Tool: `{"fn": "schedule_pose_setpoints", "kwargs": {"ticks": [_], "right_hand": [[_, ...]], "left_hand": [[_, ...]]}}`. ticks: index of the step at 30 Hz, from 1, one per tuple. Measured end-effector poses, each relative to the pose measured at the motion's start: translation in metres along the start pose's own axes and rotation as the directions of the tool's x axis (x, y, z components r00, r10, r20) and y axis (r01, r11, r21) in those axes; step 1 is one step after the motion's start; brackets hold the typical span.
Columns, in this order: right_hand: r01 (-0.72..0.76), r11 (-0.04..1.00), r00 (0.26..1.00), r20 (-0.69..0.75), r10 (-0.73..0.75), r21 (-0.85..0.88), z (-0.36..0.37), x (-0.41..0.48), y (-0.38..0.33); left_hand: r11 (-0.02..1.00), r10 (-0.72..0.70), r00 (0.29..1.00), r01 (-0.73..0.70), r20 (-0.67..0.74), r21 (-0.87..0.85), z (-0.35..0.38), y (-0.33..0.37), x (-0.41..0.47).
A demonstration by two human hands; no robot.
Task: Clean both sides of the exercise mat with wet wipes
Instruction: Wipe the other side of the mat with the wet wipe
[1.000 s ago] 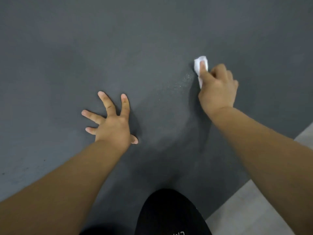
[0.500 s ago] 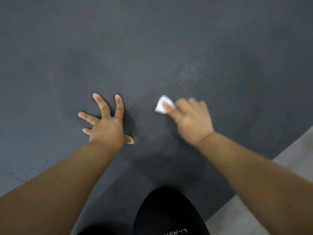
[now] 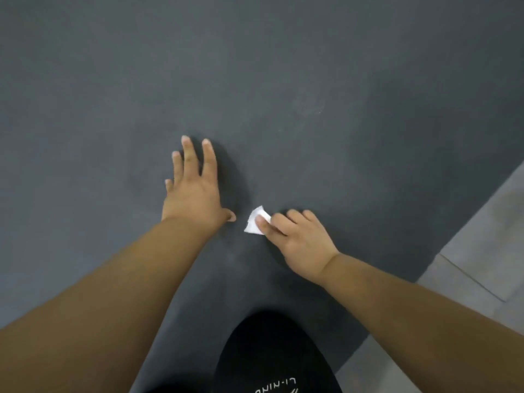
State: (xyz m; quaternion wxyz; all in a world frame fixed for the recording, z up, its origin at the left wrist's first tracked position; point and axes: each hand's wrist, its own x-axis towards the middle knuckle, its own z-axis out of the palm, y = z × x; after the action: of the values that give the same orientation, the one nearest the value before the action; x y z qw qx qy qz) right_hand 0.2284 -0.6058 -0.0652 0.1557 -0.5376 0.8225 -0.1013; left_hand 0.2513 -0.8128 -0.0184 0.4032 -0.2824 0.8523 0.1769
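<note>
Since half a second ago the right hand [image 3: 300, 242] has drawn the wipe [image 3: 256, 224] back toward the person, and it now sits just beside the left hand's thumb without touching it. The left hand [image 3: 192, 191] has brought its fingers closer together. It lies flat on the mat [image 3: 283, 80] with the fingers straight and pointing away from the person, holding nothing.

The right hand pinches the wipe, its forefinger pressing on top and the other fingers curled behind. The wipe is a small white folded wad lying on the mat, with one corner pointing away from the person.

White letters on the black garment [image 3: 272, 353] at the bottom read "LI-NIN", upside down and cut off by the frame.

The dark grey mat fills most of the view, so its long axis cannot be told. Its one visible edge runs slantwise on the right, with pale floor [image 3: 487, 236] beyond it.
</note>
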Motion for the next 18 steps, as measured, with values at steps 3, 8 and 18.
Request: {"fn": "schedule_pose_setpoints", "kwargs": {"ticks": [3,8,18], "right_hand": [[-0.015,0.999,0.998,-0.058,0.012,-0.049,-0.017,0.009,0.045],[-0.668,0.744,0.733,-0.177,0.657,-0.002,-0.059,0.039,0.144],[-0.328,0.944,0.939,-0.097,0.33,0.038,0.005,-0.014,-0.006]], "left_hand": [[0.999,-0.009,0.996,0.004,0.092,0.054,-0.005,0.026,0.014],[0.995,-0.051,0.991,0.04,0.127,0.089,-0.003,0.033,0.022],[0.995,-0.017,0.997,0.009,0.077,0.104,0.001,0.03,0.027]]}}
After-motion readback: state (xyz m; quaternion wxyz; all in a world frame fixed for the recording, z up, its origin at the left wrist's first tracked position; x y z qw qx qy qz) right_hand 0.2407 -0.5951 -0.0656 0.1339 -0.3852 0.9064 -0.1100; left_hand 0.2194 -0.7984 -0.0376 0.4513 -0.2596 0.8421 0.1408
